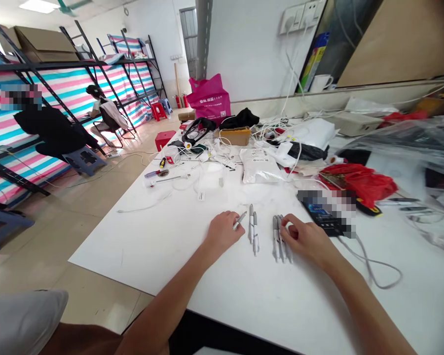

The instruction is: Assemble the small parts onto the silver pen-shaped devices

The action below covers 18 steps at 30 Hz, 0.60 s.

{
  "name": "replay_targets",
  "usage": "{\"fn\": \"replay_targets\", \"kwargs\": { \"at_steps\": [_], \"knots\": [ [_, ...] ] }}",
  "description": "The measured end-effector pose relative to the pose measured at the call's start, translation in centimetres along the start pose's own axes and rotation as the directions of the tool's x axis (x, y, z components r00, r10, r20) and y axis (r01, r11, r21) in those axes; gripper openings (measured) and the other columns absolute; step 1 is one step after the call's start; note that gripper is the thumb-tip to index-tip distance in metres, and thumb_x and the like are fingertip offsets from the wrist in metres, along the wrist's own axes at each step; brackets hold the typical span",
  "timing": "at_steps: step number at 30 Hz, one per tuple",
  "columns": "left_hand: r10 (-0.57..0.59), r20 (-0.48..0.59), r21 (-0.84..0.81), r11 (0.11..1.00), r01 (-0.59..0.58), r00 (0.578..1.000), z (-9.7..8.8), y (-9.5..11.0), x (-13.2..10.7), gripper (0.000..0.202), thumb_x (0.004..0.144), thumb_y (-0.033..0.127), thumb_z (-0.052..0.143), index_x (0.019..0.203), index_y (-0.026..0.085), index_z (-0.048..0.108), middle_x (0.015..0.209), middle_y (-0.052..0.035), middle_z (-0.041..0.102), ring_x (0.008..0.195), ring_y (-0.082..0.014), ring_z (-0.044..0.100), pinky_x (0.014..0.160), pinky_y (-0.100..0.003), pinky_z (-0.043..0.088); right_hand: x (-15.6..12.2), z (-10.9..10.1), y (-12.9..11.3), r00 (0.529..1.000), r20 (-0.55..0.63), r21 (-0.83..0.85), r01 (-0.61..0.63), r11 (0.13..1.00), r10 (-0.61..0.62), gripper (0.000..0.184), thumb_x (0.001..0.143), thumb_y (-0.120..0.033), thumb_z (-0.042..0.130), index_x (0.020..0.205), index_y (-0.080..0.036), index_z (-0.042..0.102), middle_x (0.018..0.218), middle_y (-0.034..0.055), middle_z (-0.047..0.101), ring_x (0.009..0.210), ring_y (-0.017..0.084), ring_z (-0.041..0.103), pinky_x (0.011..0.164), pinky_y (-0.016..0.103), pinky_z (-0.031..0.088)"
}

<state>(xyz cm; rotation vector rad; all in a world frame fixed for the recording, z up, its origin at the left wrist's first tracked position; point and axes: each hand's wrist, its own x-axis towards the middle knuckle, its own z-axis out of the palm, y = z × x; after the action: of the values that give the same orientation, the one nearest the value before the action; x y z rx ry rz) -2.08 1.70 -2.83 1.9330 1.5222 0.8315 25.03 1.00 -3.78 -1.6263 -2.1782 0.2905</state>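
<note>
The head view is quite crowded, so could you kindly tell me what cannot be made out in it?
Head view: one end of the held pen, hidden by the left hand.
Head view: the upper part of the half-covered pen, hidden by the right hand.
Head view: part of the black device, masked by pixelation.
Head view: the print on the white package, too small to read.

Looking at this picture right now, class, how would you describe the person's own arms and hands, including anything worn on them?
The left hand and right hand are ungloved, and both forearms are bare, with no watch or bracelet visible. A pale grey sleeve covers the left upper arm.
</note>
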Motion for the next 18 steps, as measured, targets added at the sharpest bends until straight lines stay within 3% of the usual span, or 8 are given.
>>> {"fn": "replay_targets", "kwargs": {
  "at_steps": [2,5,7,9,11,14,16,18],
  "knots": [
    [-0.037,-0.029,-0.27,0.963,0.028,0.999,-0.9,0.4,0.3,0.014,0.085,0.027,0.069,0.096,0.021,0.076,0.089,-0.005,0.071,0.079,-0.0189,0.06,0.075,-0.033,0.045,-0.1,0.0,-0.4,0.992,-0.126,0.0,0.02,1.0,-0.02,0.023,0.098,-0.045,0.049,0.097,-0.024,0.058,0.055,-0.0042,0.056,0.047,0.015,0.05,0.053,0.028,0.031],
    [-0.036,0.02,-0.709,0.704,0.039,0.999,-2.2,1.4,0.6,0.027,0.088,0.038,0.074,0.107,0.018,0.077,0.104,-0.0103,0.077,0.094,-0.0216,0.067,0.083,-0.034,0.05,-0.3,-0.4,-1.9,0.961,-0.273,0.089,0.075,0.993,-0.048,0.029,0.102,-0.048,0.049,0.107,-0.022,0.06,0.065,-0.0007,0.063,0.051,0.014,0.055,0.054,0.027,0.039],
    [-0.002,0.026,-0.825,0.565,0.023,1.0,-2.6,1.9,0.5,0.031,0.086,0.039,0.078,0.108,0.017,0.078,0.11,-0.0134,0.077,0.102,-0.0238,0.069,0.089,-0.037,0.051,-0.6,-0.6,-3.1,0.95,-0.301,0.205,0.147,0.968,-0.08,0.033,0.102,-0.049,0.053,0.12,-0.022,0.059,0.083,0.0041,0.071,0.063,0.016,0.062,0.057,0.027,0.047],
    [0.033,0.038,-0.865,0.501,0.016,0.999,-2.6,2.3,0.2,0.031,0.083,0.038,0.082,0.106,0.016,0.078,0.112,-0.0146,0.077,0.105,-0.0253,0.07,0.095,-0.04,0.052,-0.8,-0.4,-4.4,0.954,-0.264,0.31,0.225,0.924,-0.144,0.04,0.102,-0.048,0.056,0.132,-0.022,0.054,0.101,0.0082,0.074,0.077,0.019,0.068,0.064,0.029,0.054],
    [0.091,0.095,-0.869,0.494,0.038,0.991,-2.2,2.6,-0.2,0.03,0.082,0.036,0.084,0.104,0.016,0.079,0.111,-0.014,0.078,0.106,-0.0262,0.071,0.099,-0.044,0.051,-0.9,0.1,-5.4,0.957,-0.217,0.375,0.262,0.889,-0.19,0.042,0.102,-0.047,0.056,0.136,-0.023,0.052,0.109,0.0099,0.074,0.085,0.02,0.07,0.074,0.033,0.058],
    [0.158,0.148,-0.829,0.558,0.036,0.976,-1.1,3.0,-0.8,0.027,0.085,0.037,0.081,0.104,0.018,0.081,0.11,-0.0118,0.076,0.107,-0.0259,0.069,0.102,-0.044,0.05,-1.0,1.1,-6.2,0.97,-0.14,0.451,0.241,0.859,-0.199,0.036,0.107,-0.045,0.046,0.135,-0.024,0.055,0.106,0.0099,0.073,0.089,0.022,0.071,0.079,0.037,0.058],
    [0.132,0.119,-0.781,0.624,0.01,0.984,-0.6,3.1,-1.0,0.026,0.088,0.039,0.077,0.105,0.02,0.082,0.114,-0.0111,0.075,0.109,-0.0246,0.067,0.099,-0.04,0.05,-0.9,1.4,-6.2,0.987,-0.131,0.499,0.15,0.853,-0.098,0.036,0.108,-0.047,0.041,0.129,-0.023,0.058,0.095,0.0074,0.071,0.081,0.021,0.068,0.074,0.036,0.057],
    [0.057,0.081,-0.74,0.672,0.021,0.995,-0.4,3.0,-0.9,0.027,0.092,0.042,0.073,0.106,0.02,0.081,0.114,-0.0108,0.074,0.105,-0.022,0.065,0.093,-0.035,0.05,-0.7,1.2,-5.7,0.98,-0.179,0.584,0.032,0.811,0.09,0.038,0.107,-0.053,0.042,0.12,-0.022,0.06,0.084,0.0038,0.065,0.07,0.018,0.061,0.065,0.032,0.052]
  ]
}}
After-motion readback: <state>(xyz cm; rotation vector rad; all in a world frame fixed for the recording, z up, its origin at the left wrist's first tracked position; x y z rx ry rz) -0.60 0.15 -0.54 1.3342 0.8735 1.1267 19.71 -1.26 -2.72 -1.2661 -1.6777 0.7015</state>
